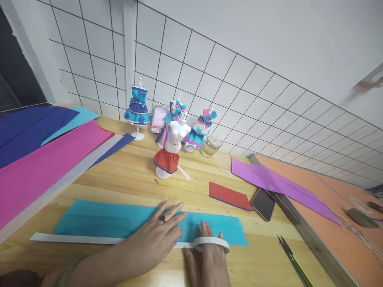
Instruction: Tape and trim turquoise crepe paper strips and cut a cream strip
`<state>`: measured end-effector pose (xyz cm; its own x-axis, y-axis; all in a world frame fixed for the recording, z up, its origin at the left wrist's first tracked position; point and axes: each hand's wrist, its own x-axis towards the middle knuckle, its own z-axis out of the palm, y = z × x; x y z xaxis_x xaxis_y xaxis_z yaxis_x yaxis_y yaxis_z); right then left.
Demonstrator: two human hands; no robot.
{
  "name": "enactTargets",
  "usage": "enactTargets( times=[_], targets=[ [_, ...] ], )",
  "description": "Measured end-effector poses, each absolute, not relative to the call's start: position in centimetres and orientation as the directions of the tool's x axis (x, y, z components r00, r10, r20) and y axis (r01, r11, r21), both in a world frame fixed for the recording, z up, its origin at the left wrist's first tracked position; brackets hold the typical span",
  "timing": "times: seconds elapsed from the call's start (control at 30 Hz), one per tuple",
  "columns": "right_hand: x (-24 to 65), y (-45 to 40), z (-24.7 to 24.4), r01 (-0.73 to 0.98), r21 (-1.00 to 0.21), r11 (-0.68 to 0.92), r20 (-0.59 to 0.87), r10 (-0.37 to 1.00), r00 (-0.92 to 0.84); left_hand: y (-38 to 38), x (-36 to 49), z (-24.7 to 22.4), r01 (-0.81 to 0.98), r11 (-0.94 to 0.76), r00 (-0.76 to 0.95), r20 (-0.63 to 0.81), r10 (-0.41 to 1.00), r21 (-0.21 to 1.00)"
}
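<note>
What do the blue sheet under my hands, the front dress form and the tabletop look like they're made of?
The blue sheet looks like matte crepe paper or thin cloth, given its soft creases. The front dress form is probably hard plastic: smooth, white, evenly molded. The tabletop seems wood or laminate, with grain lines and slight sheen.

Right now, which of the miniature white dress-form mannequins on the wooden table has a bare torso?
The white mannequin in the gathered red fabric skirt, standing foremost: it is uncovered above the waist, while the three behind it wear coloured tops.
</note>
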<state>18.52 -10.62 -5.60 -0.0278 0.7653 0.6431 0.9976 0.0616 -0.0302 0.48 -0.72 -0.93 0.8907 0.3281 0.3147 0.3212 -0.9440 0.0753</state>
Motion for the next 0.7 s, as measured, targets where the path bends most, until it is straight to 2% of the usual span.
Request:
enactTargets(
  times=[0.13, 0.3, 0.5, 0.63, 0.7],
  targets=[
    [19.3, -10.9, -3.8, 0.978, 0.157, 0.135, 0.556, 0.807, -0.201, -0.7, 0.4, -0.5, 0.286, -0.956, 0.899, 0.326, 0.294, 0.073],
    [19.9, -11.0, -3.6, 0.964, 0.215, 0.155, 0.514, 0.821, -0.247, -0.8, 0.4, 0.0, 0.229, -0.969, 0.898, 0.364, 0.248, 0.095],
    [20.3, -11.1, -3.4, 0.964, 0.136, 0.229, 0.530, 0.805, -0.266, -0.8, 0.3, -0.5, 0.183, -0.975, 0.887, 0.406, 0.219, 0.126],
    [19.6, -11.2, -3.5, 0.979, -0.019, 0.202, 0.581, 0.799, -0.154, -0.8, 0.3, -0.5, 0.186, -0.974, 0.874, 0.430, 0.225, 0.131],
    [19.5, -11.2, -3.7, 0.983, -0.046, 0.178, 0.590, 0.799, -0.117, -0.7, 0.4, -0.4, 0.183, -0.974, 0.869, 0.441, 0.224, 0.135]
  ],
)
